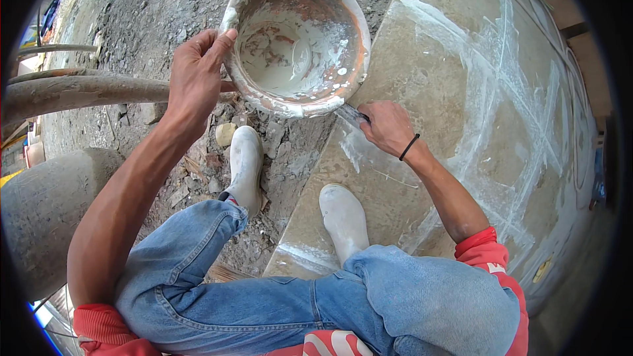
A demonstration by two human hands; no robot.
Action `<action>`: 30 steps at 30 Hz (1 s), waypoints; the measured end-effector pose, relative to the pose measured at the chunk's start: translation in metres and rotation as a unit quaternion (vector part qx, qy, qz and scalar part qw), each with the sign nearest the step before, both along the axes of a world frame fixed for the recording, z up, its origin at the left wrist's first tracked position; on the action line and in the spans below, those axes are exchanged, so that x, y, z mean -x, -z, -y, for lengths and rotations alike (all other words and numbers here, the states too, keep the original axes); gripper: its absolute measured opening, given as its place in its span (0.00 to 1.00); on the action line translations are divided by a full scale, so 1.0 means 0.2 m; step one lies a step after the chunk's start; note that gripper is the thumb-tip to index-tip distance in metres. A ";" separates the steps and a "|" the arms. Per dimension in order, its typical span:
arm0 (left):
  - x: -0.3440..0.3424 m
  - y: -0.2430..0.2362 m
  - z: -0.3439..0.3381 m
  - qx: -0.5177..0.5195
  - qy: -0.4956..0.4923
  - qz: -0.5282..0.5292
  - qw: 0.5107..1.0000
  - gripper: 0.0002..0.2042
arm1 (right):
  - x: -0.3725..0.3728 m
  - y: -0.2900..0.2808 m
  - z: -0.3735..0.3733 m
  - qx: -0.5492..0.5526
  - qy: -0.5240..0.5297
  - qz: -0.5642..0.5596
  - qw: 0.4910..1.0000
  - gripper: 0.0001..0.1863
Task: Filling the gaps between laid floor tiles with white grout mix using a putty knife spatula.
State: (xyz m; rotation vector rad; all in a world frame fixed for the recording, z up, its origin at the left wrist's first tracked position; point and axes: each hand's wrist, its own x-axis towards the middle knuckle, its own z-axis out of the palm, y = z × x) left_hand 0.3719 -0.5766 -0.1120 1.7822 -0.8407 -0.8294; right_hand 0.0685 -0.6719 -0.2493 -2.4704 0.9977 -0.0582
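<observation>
A round, plaster-smeared bowl (360, 33) is tilted so that its inside shows, with pale wet plaster (277, 49) coating the bottom and walls. My left hand (198, 76) grips its left rim, thumb over the edge and fingers behind. In my right hand (390, 133) is what looks like a putty knife (351, 113), closed in the fingers. Its grey blade meets the bowl's lower right rim; the tip is hidden there, and most of the handle lies inside my hand.
A concrete slab (422, 86) with crossing white plaster streaks (504, 59) lies to the right. Rubble ground (142, 13) covers the left. There, a thick pole (86, 91) and a large grey rounded object (49, 211) stand close to my left arm. My white boots (344, 217) straddle the slab's edge.
</observation>
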 end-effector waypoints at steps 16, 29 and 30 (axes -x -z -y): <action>-0.02 -0.01 -0.01 -0.002 -0.002 0.013 1.000 0.17 | 0.24 -0.02 0.12 -0.021 0.093 0.095 0.991 0.12; -0.11 -0.10 0.04 0.069 -0.015 -0.003 0.998 0.14 | -0.32 0.36 -0.52 -0.091 0.192 0.216 0.953 0.12; -0.11 -0.12 0.04 0.068 -0.014 -0.001 0.998 0.14 | -0.35 0.30 -0.53 -0.097 0.155 0.242 0.953 0.11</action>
